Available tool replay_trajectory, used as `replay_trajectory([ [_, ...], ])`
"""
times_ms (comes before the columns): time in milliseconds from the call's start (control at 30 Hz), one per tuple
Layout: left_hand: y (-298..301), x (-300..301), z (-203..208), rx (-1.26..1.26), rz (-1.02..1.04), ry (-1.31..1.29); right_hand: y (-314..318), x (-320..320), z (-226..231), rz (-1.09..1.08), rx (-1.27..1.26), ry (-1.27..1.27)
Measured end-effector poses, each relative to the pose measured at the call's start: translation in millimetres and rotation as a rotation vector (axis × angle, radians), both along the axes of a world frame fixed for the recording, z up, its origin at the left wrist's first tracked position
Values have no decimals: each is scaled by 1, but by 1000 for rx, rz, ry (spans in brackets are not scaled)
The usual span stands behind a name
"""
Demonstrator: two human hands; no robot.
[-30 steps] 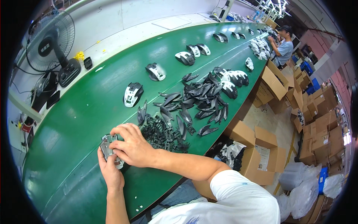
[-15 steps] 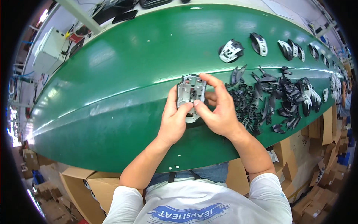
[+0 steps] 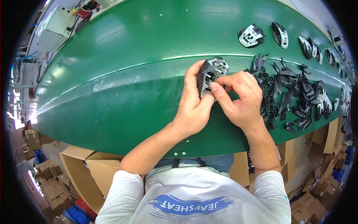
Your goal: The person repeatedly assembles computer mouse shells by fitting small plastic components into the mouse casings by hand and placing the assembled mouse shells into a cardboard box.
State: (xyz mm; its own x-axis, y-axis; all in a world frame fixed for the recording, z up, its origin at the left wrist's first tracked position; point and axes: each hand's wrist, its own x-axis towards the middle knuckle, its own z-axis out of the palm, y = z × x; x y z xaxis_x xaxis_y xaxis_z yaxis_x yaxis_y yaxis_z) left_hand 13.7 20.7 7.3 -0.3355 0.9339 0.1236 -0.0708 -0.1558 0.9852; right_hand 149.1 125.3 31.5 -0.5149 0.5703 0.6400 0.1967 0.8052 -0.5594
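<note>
My left hand (image 3: 194, 108) and my right hand (image 3: 240, 99) both grip one grey and black plastic mouse shell (image 3: 210, 72), held tilted above the green conveyor belt (image 3: 123, 74). My right thumb presses against its near edge. Just right of my right hand lies a pile of small black plastic parts (image 3: 294, 97) on the belt.
Several assembled mouse shells (image 3: 251, 36) lie in a row along the belt's far right side. Cardboard boxes (image 3: 80, 166) stand on the floor below the belt's near edge on both sides of me. A grey cabinet (image 3: 56, 24) stands beyond the belt at the upper left.
The view has swung from along the belt to straight down over it. The shell has been tilted up on edge in my hands, and my right thumb has moved onto it.
</note>
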Motion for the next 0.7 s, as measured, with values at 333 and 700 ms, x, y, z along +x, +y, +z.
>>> replay_trajectory([
  [333, 5, 10, -7, 42, 59, 36, -3, -1, -7, -20, -31, 22],
  [700, 3, 12, -1, -6, 47, -73, -5, -1, -10, -1, -81, -8],
])
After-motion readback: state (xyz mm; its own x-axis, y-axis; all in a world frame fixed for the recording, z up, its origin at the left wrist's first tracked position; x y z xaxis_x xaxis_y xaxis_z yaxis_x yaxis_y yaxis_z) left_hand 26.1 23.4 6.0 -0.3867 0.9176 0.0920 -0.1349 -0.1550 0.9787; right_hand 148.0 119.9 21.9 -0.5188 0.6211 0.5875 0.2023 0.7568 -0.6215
